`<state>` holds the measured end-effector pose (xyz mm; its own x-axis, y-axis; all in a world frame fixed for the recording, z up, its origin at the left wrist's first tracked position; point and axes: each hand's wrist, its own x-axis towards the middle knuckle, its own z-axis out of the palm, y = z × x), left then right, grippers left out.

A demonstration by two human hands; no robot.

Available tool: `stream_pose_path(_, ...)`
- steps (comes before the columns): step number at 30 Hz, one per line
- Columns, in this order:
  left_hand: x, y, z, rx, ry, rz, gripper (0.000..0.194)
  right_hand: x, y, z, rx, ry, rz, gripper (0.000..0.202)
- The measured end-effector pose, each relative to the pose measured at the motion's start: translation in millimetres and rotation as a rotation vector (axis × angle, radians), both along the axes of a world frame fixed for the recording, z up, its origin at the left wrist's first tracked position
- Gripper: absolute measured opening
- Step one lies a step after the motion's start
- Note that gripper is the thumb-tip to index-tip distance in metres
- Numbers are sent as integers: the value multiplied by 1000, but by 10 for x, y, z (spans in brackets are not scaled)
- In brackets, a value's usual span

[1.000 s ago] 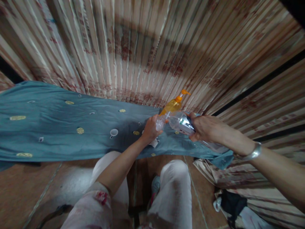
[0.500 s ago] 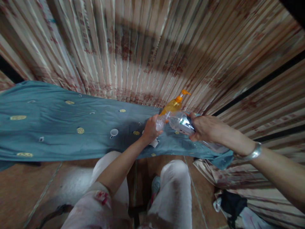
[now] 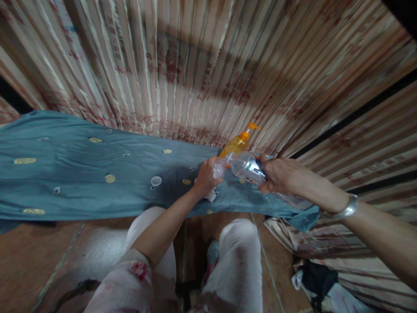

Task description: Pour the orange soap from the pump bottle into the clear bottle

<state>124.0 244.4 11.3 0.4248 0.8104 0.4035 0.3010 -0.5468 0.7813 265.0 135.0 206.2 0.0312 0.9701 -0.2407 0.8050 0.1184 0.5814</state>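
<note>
My left hand (image 3: 206,177) is wrapped round a small clear plastic cup or container (image 3: 219,168). My right hand (image 3: 278,175) grips a large clear bottle (image 3: 249,167) with a dark and silver label, tilted so that its neck points left at the mouth of the clear container. Behind them an amber pump bottle (image 3: 235,145) with an orange top stands near the curtain. A white crumpled piece (image 3: 211,195), perhaps tissue, lies below my left hand. Whether liquid is passing between the two clear vessels is too small to tell.
A blue-green patterned cloth (image 3: 78,174) covers the long surface. A pleated curtain (image 3: 195,78) hangs behind it and at the right. Dark and pale clothes (image 3: 319,278) lie on the floor at lower right.
</note>
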Motion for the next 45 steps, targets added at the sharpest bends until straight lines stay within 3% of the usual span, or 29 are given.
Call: stream_pose_path(45, 1, 2, -16, 9, -19, -4, 76, 35, 5, -13, -1, -18, 15, 61)
